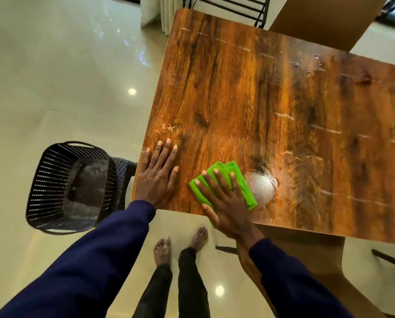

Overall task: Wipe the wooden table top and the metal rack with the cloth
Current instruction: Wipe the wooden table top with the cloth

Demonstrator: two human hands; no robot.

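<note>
A glossy wooden table top (260, 95) fills the right half of the view, streaked with whitish wet marks. A folded green cloth (244, 187) lies near its front edge. My right hand (224, 198) presses flat on the cloth, fingers spread, beside a wet shiny patch (262, 187). Flat on the bare wood at the front left corner rests my left hand (157, 175), holding nothing. A black metal rack (228, 8) stands beyond the table's far edge, only partly in view.
A dark plastic basket (70, 187) sits on a stool left of the table corner. A brown cardboard box (327, 19) is at the far right. Cream tiled floor (66, 65) spreads to the left. My bare feet (180, 246) stand at the table's front edge.
</note>
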